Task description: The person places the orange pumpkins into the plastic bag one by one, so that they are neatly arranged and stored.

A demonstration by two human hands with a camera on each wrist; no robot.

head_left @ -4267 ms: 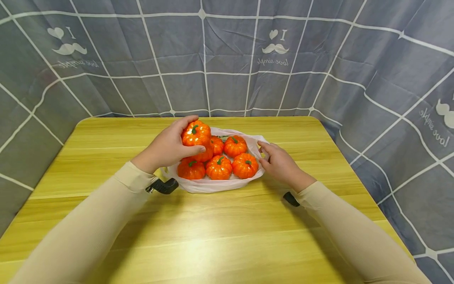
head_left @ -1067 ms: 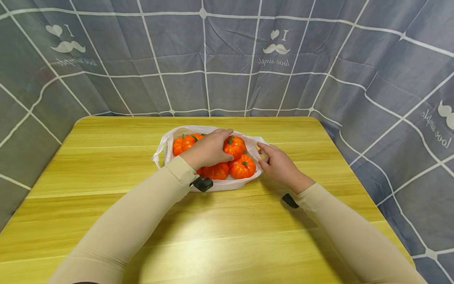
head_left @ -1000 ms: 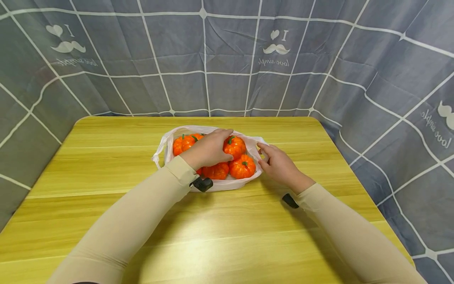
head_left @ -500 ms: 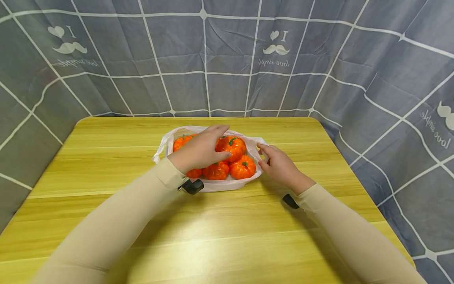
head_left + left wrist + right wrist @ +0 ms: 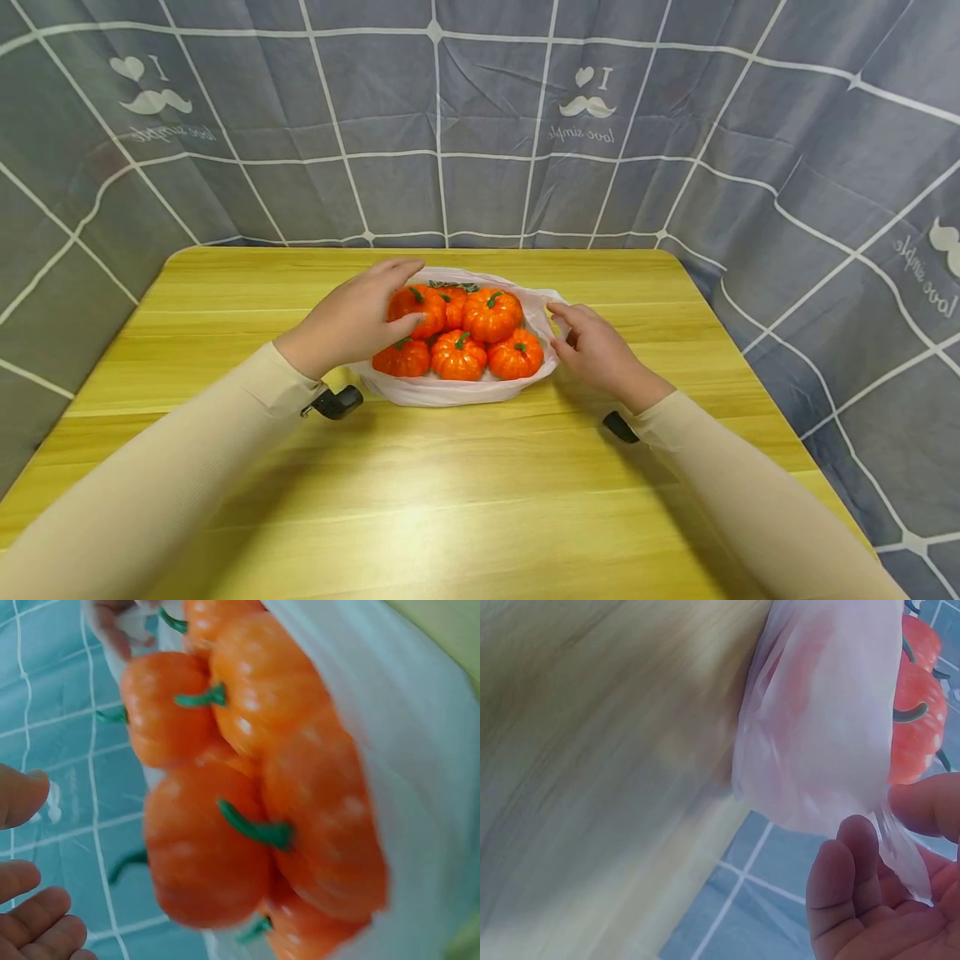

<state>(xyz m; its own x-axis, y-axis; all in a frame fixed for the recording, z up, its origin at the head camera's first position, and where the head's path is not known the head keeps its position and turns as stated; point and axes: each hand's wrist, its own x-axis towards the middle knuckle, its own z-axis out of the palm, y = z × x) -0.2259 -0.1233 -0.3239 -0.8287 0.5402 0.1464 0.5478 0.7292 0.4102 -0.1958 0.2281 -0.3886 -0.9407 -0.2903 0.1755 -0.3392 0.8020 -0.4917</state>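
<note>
A pale plastic bag (image 5: 442,394) lies on the table with its mouth spread wide. Several shiny orange pumpkins (image 5: 459,358) with green stems fill it, and one pumpkin (image 5: 491,317) at the back right sits higher than those in front. Over the bag's left end is my left hand (image 5: 348,321), fingers spread and holding nothing; the left wrist view shows its fingertips (image 5: 45,915) apart from the pumpkins (image 5: 206,844). At the right end my right hand (image 5: 607,354) pinches the bag's edge, a thin strip running between thumb and fingers (image 5: 855,847) in the right wrist view.
The bag stands near the middle back of a yellow wood-grain table (image 5: 450,500). A grey curtain (image 5: 480,108) with white grid lines hangs behind and on both sides. Black devices are strapped at both wrists.
Earliest, my left hand held a pumpkin over the bag's left end. It later reached the bag's middle, and has since drawn back left without a pumpkin. My right hand stays at the edge.
</note>
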